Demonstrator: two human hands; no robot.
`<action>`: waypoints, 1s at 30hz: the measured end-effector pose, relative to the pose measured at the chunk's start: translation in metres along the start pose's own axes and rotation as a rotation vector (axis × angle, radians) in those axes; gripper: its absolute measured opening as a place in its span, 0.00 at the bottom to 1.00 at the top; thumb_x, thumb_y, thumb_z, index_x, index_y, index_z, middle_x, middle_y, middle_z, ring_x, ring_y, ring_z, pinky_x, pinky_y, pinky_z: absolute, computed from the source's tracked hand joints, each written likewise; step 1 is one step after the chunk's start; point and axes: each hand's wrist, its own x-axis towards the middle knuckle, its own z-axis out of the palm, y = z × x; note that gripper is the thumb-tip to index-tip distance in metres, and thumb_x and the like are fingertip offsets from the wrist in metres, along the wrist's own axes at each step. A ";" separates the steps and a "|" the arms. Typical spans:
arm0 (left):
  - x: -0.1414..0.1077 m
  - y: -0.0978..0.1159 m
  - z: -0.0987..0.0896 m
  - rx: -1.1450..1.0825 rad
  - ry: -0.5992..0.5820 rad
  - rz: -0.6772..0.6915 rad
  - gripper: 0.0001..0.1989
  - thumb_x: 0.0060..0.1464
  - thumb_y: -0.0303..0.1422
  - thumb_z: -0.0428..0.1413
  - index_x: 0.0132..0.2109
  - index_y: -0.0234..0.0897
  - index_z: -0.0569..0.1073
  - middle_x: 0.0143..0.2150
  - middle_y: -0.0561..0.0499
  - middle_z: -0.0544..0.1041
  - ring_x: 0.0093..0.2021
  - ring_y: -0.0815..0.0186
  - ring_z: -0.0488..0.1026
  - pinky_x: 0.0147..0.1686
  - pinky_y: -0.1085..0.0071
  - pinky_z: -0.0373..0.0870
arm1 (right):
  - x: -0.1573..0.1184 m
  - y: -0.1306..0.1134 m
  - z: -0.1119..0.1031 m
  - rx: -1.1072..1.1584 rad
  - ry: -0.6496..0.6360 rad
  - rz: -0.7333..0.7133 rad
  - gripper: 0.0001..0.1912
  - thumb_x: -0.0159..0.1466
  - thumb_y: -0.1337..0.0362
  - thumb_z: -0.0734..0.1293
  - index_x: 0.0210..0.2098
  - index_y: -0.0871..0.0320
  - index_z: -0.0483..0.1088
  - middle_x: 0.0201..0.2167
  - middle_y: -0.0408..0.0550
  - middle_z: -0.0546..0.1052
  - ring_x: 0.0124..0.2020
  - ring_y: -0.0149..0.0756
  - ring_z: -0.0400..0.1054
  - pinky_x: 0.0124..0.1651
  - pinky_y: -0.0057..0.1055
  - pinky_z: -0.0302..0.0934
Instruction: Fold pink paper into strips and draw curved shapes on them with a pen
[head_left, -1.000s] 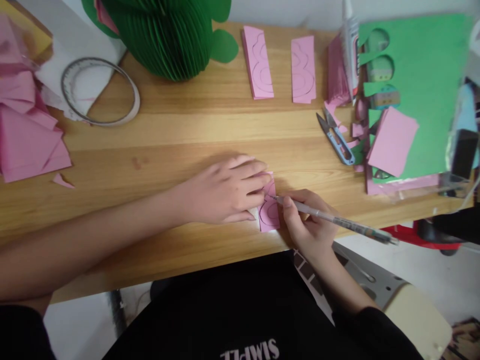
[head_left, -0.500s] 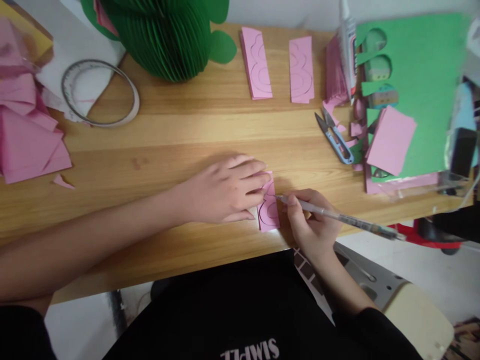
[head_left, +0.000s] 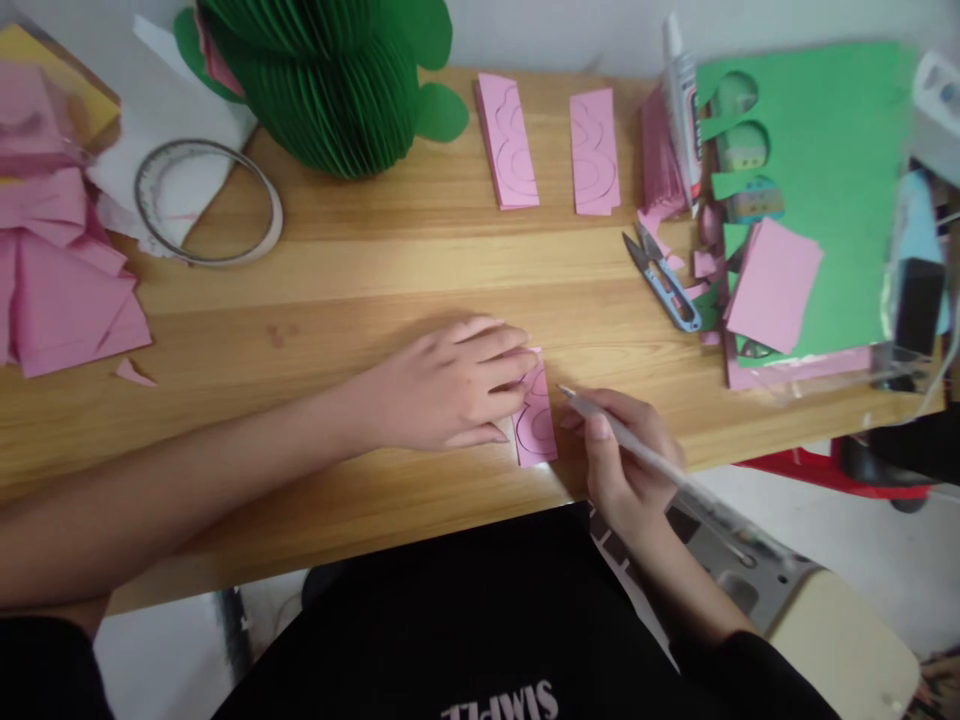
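My left hand lies flat on the wooden table, its fingertips over the left edge of a small pink paper piece with curved lines drawn on it. Just right of that paper, my right hand grips a pale pen. The pen tip is a little off the paper's right edge, and the fingers are closed round the barrel. Two more pink pieces with drawn curves, one on the left and one on the right, lie at the back of the table.
Blue snips lie among pink scraps, near a glue tube. Green sheets with pink papers are at the right. A green honeycomb paper shape, a tape roll and pink papers are at the back and left.
The pen tip has come off the pink paper to the right, and the pen's back end has swung down. My left hand stays on the paper. The view has shifted slightly.
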 end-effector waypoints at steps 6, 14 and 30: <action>0.000 -0.002 -0.001 -0.018 0.015 0.010 0.18 0.61 0.44 0.56 0.50 0.35 0.75 0.57 0.41 0.75 0.60 0.49 0.68 0.59 0.53 0.64 | -0.001 -0.007 -0.002 -0.189 -0.113 -0.303 0.21 0.63 0.71 0.66 0.55 0.52 0.70 0.38 0.47 0.82 0.36 0.40 0.75 0.35 0.35 0.71; 0.004 -0.005 -0.008 -0.171 -0.049 -0.053 0.19 0.63 0.46 0.53 0.49 0.35 0.76 0.56 0.42 0.76 0.61 0.48 0.68 0.60 0.50 0.63 | -0.001 -0.002 0.010 -0.299 -0.040 -0.456 0.17 0.62 0.71 0.65 0.51 0.55 0.70 0.36 0.48 0.83 0.34 0.40 0.75 0.34 0.36 0.68; 0.034 -0.025 -0.004 -0.228 0.040 -0.058 0.12 0.66 0.32 0.50 0.39 0.36 0.78 0.43 0.49 0.82 0.51 0.58 0.72 0.51 0.61 0.68 | -0.001 -0.003 0.011 -0.384 -0.028 -0.489 0.09 0.63 0.71 0.65 0.43 0.60 0.72 0.33 0.48 0.83 0.33 0.38 0.73 0.36 0.34 0.66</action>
